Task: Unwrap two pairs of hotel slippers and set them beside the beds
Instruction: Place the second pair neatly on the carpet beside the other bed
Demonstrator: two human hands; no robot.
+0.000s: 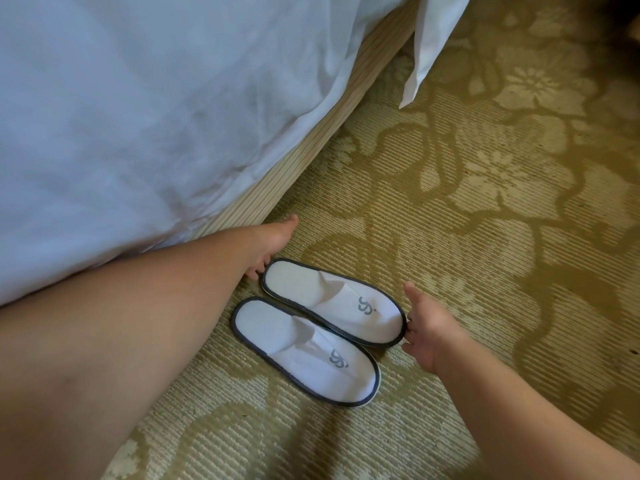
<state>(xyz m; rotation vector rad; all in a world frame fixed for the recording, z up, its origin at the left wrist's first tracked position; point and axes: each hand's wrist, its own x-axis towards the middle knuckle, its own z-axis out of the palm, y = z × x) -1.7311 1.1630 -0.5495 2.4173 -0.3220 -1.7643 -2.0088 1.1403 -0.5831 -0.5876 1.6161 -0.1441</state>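
**Task item position.** One unwrapped pair of slippers lies flat on the carpet [491, 344], soles down, just beside the bed base [313, 138]. Both are white with dark edge trim and a grey logo on the upper. The far slipper [332, 304] sits nearer the bed. The near slipper [306, 351] lies alongside it, and their long edges touch. Both toes point away from the bed, toward the lower right of the view.

**Hand position.**
- The left hand [273, 242] reaches along the bed base to the heel end of the far slipper. Its fingertips [255, 271] touch the heel rim and the thumb is spread well away from them. Nothing is clamped.
- The right hand [427, 336] is at the toe end of the same slipper. Its fingers are loosely spread, the fingertips [409, 328] rest against the toe trim and the thumb is raised. Nothing is gripped.
- The hands are apart, with the far slipper between them. Neither touches the near slipper.

**Surroundings.** A rumpled white sheet [138, 116] hangs over the bed at upper left and covers part of the ribbed beige base. A corner of white pillow fabric [429, 46] hangs down at the top, well apart from the slippers. The carpet carries a large floral pattern in tan and olive.
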